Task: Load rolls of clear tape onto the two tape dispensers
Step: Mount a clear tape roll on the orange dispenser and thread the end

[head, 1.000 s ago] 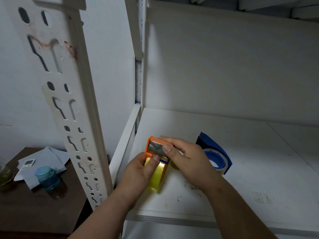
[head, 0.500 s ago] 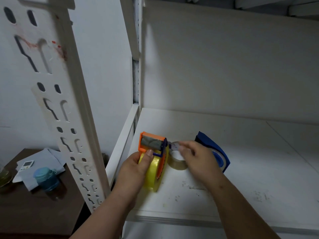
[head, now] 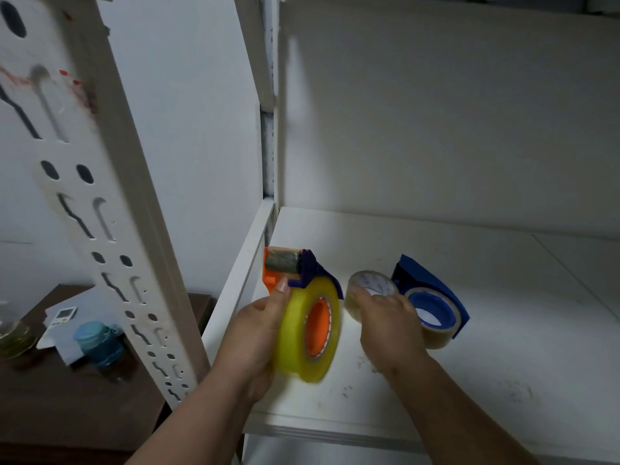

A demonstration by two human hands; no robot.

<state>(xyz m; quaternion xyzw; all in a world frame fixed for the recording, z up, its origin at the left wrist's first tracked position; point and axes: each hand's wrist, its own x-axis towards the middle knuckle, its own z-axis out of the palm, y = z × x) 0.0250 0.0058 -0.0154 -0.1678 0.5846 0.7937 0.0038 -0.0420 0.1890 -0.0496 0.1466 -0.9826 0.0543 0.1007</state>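
My left hand point(head: 256, 333) grips an orange tape dispenser point(head: 285, 266) with a yellowish roll of clear tape point(head: 310, 333) mounted on its orange hub. It is held above the white shelf point(head: 469, 380). My right hand point(head: 389, 323) hovers over the shelf with its fingers at a loose clear tape roll point(head: 369, 290); whether it grips the roll I cannot tell. Behind that hand lies a blue tape dispenser point(head: 429, 293) with a clear roll on its blue hub.
A perforated white shelf upright point(head: 100, 213) stands at the left. Beyond it, a brown table point(head: 50, 397) carries papers, a blue jar point(head: 97, 340) and a glass jar point(head: 10, 333). The shelf's back wall is close behind the dispensers.
My left hand has turned the orange dispenser so the roll's face shows. My right hand left the dispenser and moved right onto the loose roll.
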